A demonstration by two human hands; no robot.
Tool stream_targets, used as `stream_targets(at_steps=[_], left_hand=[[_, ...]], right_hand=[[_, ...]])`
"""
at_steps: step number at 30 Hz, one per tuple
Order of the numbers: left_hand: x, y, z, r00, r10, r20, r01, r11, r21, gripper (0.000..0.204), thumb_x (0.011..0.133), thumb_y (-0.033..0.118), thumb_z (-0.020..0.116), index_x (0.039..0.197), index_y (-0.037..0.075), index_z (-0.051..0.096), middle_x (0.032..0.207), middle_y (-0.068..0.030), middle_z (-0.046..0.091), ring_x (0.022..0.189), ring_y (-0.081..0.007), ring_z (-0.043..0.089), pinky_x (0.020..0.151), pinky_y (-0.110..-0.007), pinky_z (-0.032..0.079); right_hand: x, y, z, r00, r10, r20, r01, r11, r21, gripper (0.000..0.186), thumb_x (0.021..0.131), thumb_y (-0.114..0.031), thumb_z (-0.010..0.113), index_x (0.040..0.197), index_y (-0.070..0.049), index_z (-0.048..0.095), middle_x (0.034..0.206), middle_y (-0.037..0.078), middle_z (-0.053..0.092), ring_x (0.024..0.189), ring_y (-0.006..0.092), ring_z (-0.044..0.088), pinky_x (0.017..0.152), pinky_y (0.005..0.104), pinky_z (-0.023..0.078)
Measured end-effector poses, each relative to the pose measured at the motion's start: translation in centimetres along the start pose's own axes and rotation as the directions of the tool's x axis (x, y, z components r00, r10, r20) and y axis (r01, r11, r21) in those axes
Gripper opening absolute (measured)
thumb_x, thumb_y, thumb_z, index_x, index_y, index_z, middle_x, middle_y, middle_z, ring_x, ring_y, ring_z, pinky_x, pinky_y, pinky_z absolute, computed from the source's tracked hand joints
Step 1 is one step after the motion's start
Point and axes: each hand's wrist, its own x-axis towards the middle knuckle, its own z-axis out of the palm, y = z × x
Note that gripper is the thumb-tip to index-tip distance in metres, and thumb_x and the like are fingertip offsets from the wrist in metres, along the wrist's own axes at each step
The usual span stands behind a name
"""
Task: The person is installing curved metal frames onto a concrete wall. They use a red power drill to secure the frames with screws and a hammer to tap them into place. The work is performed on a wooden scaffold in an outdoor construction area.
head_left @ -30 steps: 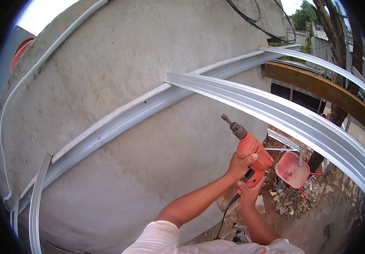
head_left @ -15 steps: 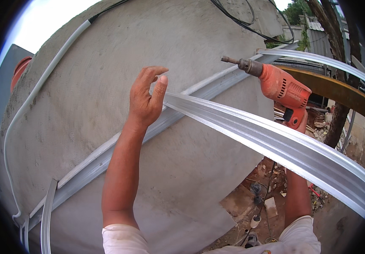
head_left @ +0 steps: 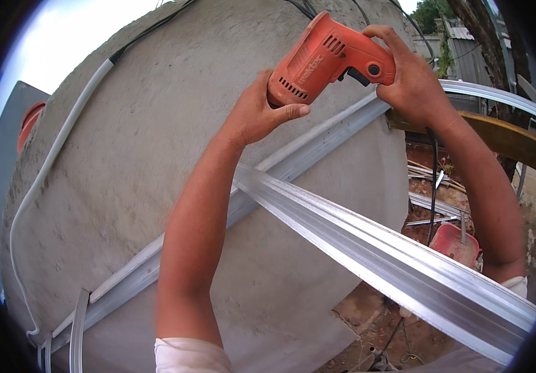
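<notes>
An orange power drill (head_left: 313, 59) is held up in front of the grey wall by both hands. My right hand (head_left: 408, 78) is wrapped round its handle, with the black trigger facing down. My left hand (head_left: 257, 115) cups the drill's lower front end, thumb out along the near side and the other fingers partly hidden behind the body. The chuck and bit are out of sight. Below the drill, a long ribbed metal channel (head_left: 367, 242) runs from the lower right to the metal rail (head_left: 317, 143) fixed slantwise across the wall; my left forearm passes close to its end.
A white conduit (head_left: 63, 137) with black cable runs down the wall's left side. Another metal strip (head_left: 498, 96) and a rusty beam (head_left: 498, 132) stretch off to the right. Below lie metal lengths, a red container (head_left: 456, 244) and rubble. A short metal upright (head_left: 78, 329) meets the rail at lower left.
The drill has risen and moved left in my right hand, turning so its chuck no longer shows. My left hand, empty before, has come onto its front end.
</notes>
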Motion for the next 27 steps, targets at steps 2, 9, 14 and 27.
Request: stream_targets(at_steps=[2, 9, 14, 27], left_hand=[[-0.1, -1.7, 0.2, 0.998, 0.004, -0.063, -0.008, 0.999, -0.052, 0.094, 0.064, 0.054, 0.09, 0.129, -0.003, 0.053, 0.113, -0.0218, 0.066, 0.108, -0.0317, 0.066, 0.096, -0.041, 0.051], [-2.2, -5.2, 1.3, 0.971, -0.026, -0.236, -0.029, 0.974, -0.227, 0.08, 0.071, 0.048, 0.083, 0.125, -0.003, 0.053, 0.099, -0.0118, 0.062, 0.083, -0.0196, 0.066, 0.073, -0.034, 0.058], [-2.7, -5.0, 1.3, 0.95, -0.049, -0.309, -0.058, 0.943, -0.327, 0.081, 0.072, 0.057, 0.078, 0.121, -0.002, 0.053, 0.095, -0.0105, 0.06, 0.078, -0.0204, 0.065, 0.067, -0.037, 0.058], [-3.6, -5.4, 1.1, 0.875, -0.076, -0.478, -0.092, 0.943, -0.319, 0.069, 0.075, 0.053, 0.073, 0.114, -0.001, 0.054, 0.091, -0.009, 0.058, 0.067, -0.017, 0.062, 0.055, -0.034, 0.056]], right_hand=[[1.5, -1.3, 0.2, 0.999, -0.021, 0.038, 0.021, 1.0, -0.01, 0.072, 0.068, 0.003, 0.059, 0.134, -0.021, 0.045, 0.092, 0.018, 0.065, 0.084, 0.0375, 0.065, 0.08, 0.0423, 0.052], [8.1, -1.8, 1.5, 0.904, -0.376, 0.203, 0.372, 0.926, 0.059, 0.046, 0.083, -0.009, 0.068, 0.127, -0.005, 0.059, 0.109, 0.021, 0.069, 0.101, 0.0354, 0.067, 0.086, 0.0446, 0.052], [9.9, -4.6, 0.6, 0.874, -0.353, 0.335, 0.37, 0.929, 0.014, 0.043, 0.085, -0.009, 0.067, 0.128, -0.003, 0.059, 0.116, 0.021, 0.068, 0.112, 0.0362, 0.063, 0.097, 0.0459, 0.048], [12.7, -6.1, 1.5, 0.78, -0.497, 0.38, 0.53, 0.848, 0.022, 0.051, 0.088, -0.014, 0.069, 0.136, -0.003, 0.058, 0.129, 0.02, 0.064, 0.12, 0.0341, 0.06, 0.104, 0.0427, 0.047]])
